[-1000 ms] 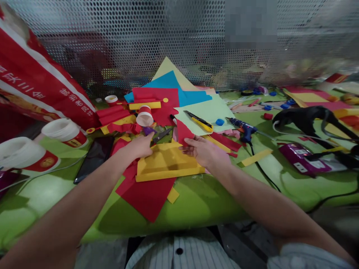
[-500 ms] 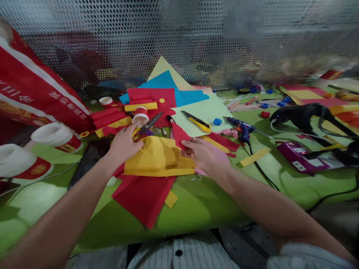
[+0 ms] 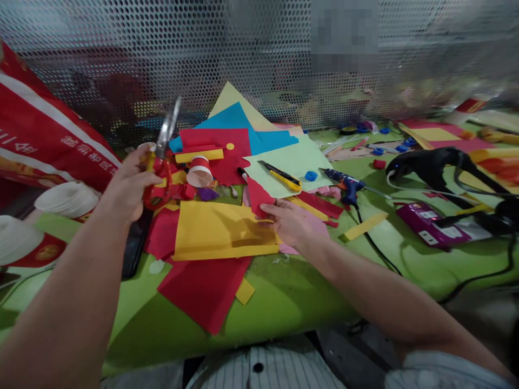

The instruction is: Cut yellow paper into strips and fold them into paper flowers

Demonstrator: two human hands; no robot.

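Raised over the left part of the table, my left hand grips a pair of scissors with red and yellow handles, blades pointing up. My right hand pinches a small piece of red paper between thumb and fingers. Below and between the hands lies a yellow paper sheet, partly over a red paper sheet. A red and white paper cup lies behind the yellow sheet. A yellow utility knife rests on the pale green paper beyond my right hand.
A blue glue gun and a purple power strip with black cords are on the right. At left are stacked paper cups, a dark phone and a big red bag. A perforated metal panel stands behind the table.
My left hand has lifted the scissors off the pile and carried them up and left, turning the blades upward. My right hand stays nearly in place with the red paper.
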